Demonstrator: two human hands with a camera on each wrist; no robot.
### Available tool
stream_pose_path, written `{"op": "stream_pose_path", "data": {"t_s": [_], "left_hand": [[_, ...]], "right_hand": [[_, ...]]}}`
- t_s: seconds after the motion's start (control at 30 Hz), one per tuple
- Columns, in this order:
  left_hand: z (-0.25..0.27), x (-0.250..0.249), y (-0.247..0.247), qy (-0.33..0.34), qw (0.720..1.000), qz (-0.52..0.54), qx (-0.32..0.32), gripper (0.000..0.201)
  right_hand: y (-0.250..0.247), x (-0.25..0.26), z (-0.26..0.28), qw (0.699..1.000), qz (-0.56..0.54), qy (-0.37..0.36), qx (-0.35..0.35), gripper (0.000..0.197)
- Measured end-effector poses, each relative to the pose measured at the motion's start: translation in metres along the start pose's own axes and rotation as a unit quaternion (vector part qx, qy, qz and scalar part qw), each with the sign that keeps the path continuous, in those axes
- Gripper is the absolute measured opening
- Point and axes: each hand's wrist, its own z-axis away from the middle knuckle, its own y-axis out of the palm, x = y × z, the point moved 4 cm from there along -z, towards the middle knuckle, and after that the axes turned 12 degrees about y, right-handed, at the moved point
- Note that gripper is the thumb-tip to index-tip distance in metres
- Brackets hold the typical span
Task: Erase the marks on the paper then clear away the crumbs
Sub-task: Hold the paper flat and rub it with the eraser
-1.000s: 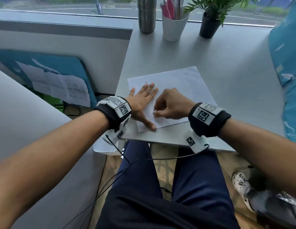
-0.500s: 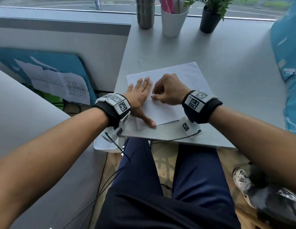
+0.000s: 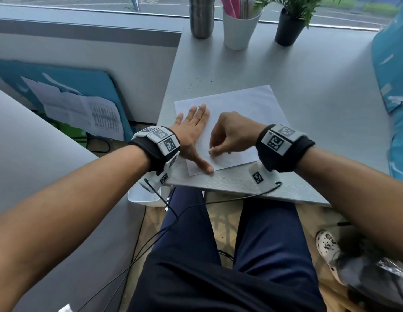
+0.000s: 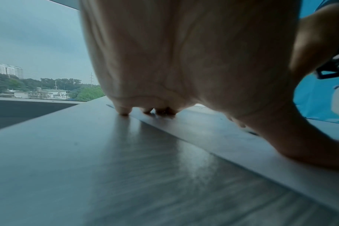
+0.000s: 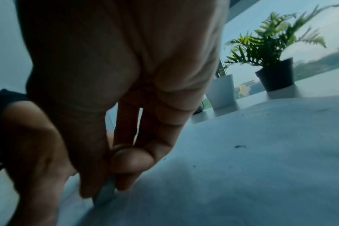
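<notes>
A white sheet of paper (image 3: 247, 104) lies on the grey table (image 3: 319, 91). My left hand (image 3: 193, 129) lies flat on the sheet's left part, fingers straight and thumb spread toward the near corner; the left wrist view shows its fingertips (image 4: 124, 110) pressing at the paper's edge (image 4: 213, 134). My right hand (image 3: 232, 136) pinches a small white eraser (image 3: 210, 152) between thumb and fingers and holds its tip on the sheet's near part; the right wrist view shows the eraser (image 5: 105, 194) against the paper (image 5: 242, 175). Dark eraser crumbs (image 3: 196, 83) dot the table beyond the sheet, and some crumbs (image 5: 240, 146) lie on the paper.
At the table's far edge by the window stand a steel bottle (image 3: 201, 16), a white cup of pens (image 3: 239, 28) and a potted plant (image 3: 290, 23). Blue cloth (image 3: 396, 86) lies at the right. A white bin (image 3: 143, 197) sits below the table's near left corner.
My right hand rubbed the eraser away from me, then back toward the sheet's near edge. The left hand stayed flat on the paper.
</notes>
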Motion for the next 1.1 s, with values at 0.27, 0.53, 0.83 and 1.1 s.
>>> {"op": "stream_pose_path", "data": {"t_s": [0.27, 0.53, 0.83, 1.1], "left_hand": [[0.0, 0.0, 0.0, 0.003, 1.0, 0.003, -0.001, 0.167], [0.0, -0.002, -0.002, 0.005, 1.0, 0.006, -0.005, 0.168], [0.002, -0.001, 0.0, 0.008, 1.0, 0.001, -0.008, 0.165], [0.002, -0.001, -0.001, -0.005, 1.0, -0.007, -0.006, 0.163]], "right_hand": [[-0.019, -0.01, -0.018, 0.989, -0.058, 0.025, -0.131, 0.009], [-0.037, -0.013, -0.033, 0.991, -0.052, 0.027, -0.121, 0.011], [-0.023, -0.009, -0.015, 1.0, 0.006, 0.027, -0.008, 0.007], [-0.016, -0.009, -0.012, 0.998, -0.043, 0.028, -0.039, 0.008]]}}
